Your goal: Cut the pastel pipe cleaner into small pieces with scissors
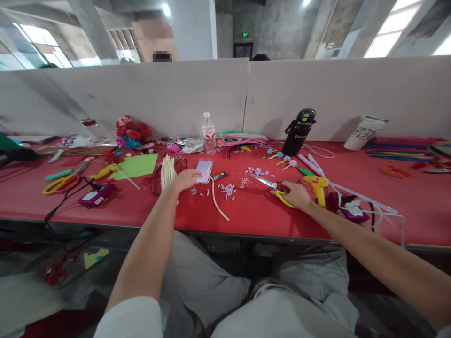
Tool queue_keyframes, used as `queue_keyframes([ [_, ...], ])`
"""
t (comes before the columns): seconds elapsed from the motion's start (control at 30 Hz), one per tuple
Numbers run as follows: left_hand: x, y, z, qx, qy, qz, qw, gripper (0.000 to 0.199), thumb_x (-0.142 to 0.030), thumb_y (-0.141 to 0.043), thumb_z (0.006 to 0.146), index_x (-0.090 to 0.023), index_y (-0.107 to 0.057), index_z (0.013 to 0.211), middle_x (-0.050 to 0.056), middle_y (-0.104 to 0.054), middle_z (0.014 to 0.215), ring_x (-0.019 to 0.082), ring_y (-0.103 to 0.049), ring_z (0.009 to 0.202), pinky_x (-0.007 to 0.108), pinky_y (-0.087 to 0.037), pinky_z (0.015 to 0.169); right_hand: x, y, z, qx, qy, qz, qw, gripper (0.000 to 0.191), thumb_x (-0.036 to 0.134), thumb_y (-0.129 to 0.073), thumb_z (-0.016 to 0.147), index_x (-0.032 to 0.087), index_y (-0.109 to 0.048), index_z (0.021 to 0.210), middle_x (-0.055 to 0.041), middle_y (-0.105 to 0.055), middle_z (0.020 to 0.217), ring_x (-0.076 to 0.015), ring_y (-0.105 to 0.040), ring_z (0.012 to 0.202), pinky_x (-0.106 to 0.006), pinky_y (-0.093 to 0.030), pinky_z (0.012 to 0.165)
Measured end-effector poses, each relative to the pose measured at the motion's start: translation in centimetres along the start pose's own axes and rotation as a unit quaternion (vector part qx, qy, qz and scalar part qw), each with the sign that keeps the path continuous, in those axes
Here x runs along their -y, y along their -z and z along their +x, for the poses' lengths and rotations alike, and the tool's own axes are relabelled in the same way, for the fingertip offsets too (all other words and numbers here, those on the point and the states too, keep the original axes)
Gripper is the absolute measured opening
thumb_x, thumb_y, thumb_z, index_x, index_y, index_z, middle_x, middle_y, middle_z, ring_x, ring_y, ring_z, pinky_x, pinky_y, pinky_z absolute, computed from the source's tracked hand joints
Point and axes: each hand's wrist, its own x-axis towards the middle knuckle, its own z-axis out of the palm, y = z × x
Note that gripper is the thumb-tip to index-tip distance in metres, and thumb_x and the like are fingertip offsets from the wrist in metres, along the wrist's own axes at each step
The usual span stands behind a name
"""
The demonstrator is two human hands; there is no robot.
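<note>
My right hand (295,194) is closed round the yellow handles of a pair of scissors (266,181), whose blades point left over the red table (246,213). My left hand (187,179) reaches to the left edge of a phone (203,171) lying flat; whether its fingers grip anything is hard to tell. A cream pipe cleaner (216,202) runs from the phone toward the table's front. Small lilac cut pieces (228,189) lie in piles between my hands. Beside my left wrist is a bundle of pale pipe cleaners (167,172).
A water bottle (209,134) and a black flask (299,133) stand at the back. Yellow glue guns (319,188) lie on both sides, with purple boxes (97,195) and cords. Green sheets (137,165) lie at the left. A pale partition (158,98) closes off the back.
</note>
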Motion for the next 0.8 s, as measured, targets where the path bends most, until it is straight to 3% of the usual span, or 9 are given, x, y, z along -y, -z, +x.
queue_keyframes([
  [0.33,2.1,0.8,0.2,-0.024,0.018,0.017,0.999,0.058,-0.009,-0.043,0.064,-0.016,-0.067,0.116,0.003,-0.072,0.108,0.018,-0.062,0.111,0.021,-0.046,0.093,0.0,0.1,0.1,0.004,0.007,-0.001,1.0,0.046,0.065,-0.054,0.079,0.021,-0.058,0.068,-0.0047,-0.064,0.063,-0.0174,-0.058,0.054,-0.026,-0.033,0.05],
  [0.63,1.1,0.8,0.1,-0.026,0.031,0.036,0.999,0.052,-0.009,-0.044,0.064,-0.016,-0.07,0.109,0.005,-0.073,0.105,0.019,-0.064,0.108,0.021,-0.047,0.09,0.0,0.1,0.0,0.005,0.002,-0.002,1.0,0.047,0.067,-0.054,0.078,0.021,-0.057,0.068,-0.0047,-0.063,0.062,-0.0176,-0.058,0.053,-0.026,-0.032,0.049],
  [0.8,0.6,0.8,0.0,-0.028,0.003,0.028,0.999,0.066,-0.006,-0.044,0.06,-0.012,-0.062,0.124,0.007,-0.069,0.115,0.02,-0.061,0.113,0.023,-0.045,0.095,0.0,0.0,0.1,0.008,0.002,-0.001,1.0,0.047,0.067,-0.055,0.077,0.021,-0.055,0.066,-0.0035,-0.062,0.06,-0.0168,-0.057,0.053,-0.026,-0.032,0.05],
])
